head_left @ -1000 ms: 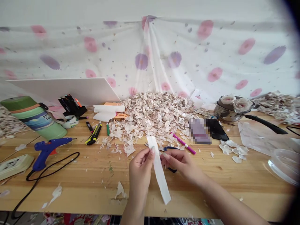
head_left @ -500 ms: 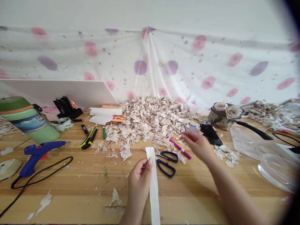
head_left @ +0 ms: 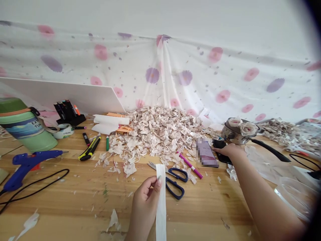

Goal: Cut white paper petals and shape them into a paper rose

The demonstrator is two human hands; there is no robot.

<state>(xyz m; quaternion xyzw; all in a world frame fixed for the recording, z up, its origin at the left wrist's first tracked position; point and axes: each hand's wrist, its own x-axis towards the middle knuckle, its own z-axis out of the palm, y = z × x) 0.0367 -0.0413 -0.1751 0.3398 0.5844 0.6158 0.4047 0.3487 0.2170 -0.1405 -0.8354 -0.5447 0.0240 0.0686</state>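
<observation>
My left hand (head_left: 145, 197) is closed, thumb against fingers, around a long white strip of crinkled paper (head_left: 161, 214) that stands upright and runs down past the bottom edge. Just behind the strip lie scissors (head_left: 177, 183) with dark blue handles, their blades partly covered by it. My right hand (head_left: 232, 151) reaches out with extended fingers over a black phone (head_left: 220, 146), hiding part of it. To its left lies a phone with a lit screen (head_left: 207, 153). A purple marker (head_left: 190, 165) rests between the scissors and that phone.
A large heap of pale petal-like scraps (head_left: 160, 134) fills the back middle. On the left are a blue glue gun (head_left: 32, 164) with cord, a green bottle (head_left: 27, 127) and a yellow-black utility knife (head_left: 90, 148). At right stand a small pan (head_left: 234, 132) and a clear plastic dish (head_left: 293, 197).
My right hand has moved rightward to the black phone, uncovering the lit phone. The left hand keeps hold of the paper strip. The view has shifted slightly.
</observation>
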